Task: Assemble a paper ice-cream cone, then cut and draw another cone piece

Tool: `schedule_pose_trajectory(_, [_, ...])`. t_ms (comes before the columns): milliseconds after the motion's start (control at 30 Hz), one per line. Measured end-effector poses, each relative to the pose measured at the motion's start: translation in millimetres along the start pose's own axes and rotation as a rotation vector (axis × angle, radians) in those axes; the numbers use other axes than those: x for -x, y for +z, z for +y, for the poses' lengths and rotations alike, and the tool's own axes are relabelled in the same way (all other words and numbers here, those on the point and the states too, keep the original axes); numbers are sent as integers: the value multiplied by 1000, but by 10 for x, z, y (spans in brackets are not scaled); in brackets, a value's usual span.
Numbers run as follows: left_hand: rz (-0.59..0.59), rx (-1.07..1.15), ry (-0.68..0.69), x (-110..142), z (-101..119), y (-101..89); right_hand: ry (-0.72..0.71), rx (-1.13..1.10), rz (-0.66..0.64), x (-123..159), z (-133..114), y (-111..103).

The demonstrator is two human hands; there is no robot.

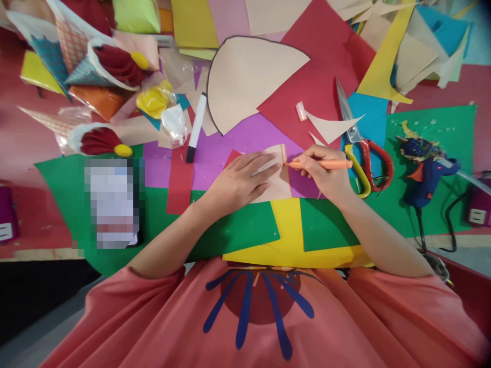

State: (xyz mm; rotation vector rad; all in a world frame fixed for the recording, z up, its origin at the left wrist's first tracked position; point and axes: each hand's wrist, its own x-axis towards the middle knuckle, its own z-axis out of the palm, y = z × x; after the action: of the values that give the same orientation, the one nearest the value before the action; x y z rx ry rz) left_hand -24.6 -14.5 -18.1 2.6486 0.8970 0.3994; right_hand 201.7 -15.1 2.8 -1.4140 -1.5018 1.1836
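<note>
My left hand point(240, 181) lies flat with fingers stretched out, pressing down a small beige paper piece point(276, 186) on the purple sheet point(238, 145). My right hand point(324, 171) is closed on an orange pen point(326, 164), its tip touching the beige piece near an orange line along its top edge. Both hands rest over layered green point(230, 230) and yellow point(287, 235) sheets at the table's near edge.
Scissors point(360, 148) with red and yellow handles lie right of my right hand. A blue glue gun point(424, 171) sits further right on green paper. A black-capped white marker point(196, 128), a large beige cut-out point(245, 76), a red sheet point(318, 66) and paper cones point(95, 66) lie beyond.
</note>
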Motion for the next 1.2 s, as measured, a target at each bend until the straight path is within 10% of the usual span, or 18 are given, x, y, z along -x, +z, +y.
schedule_pose_trajectory(1200, [1,6,-81,16,-3,3,-29,85,-5,9,-29,-6])
